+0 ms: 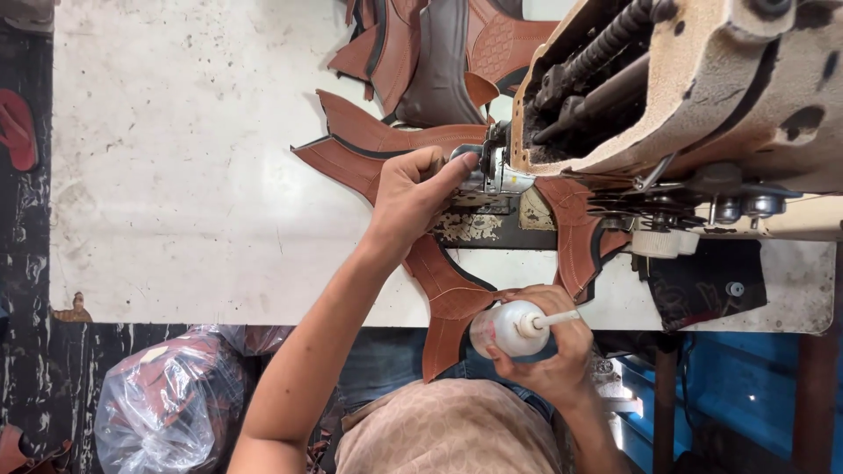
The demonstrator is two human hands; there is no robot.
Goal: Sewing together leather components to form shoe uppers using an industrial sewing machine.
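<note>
My left hand pinches the presser foot over the leather at twelve o'clock, my right hand grips the bottle; stitching looks unstarted.

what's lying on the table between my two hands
In the head view, a brown leather piece with black edging lies between the left hand and the right hand, which holds a clear squeeze bottle.

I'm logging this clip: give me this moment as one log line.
left hand: on sewing machine needle area | right hand: holds clear squeeze bottle | brown leather pieces on white table
</note>
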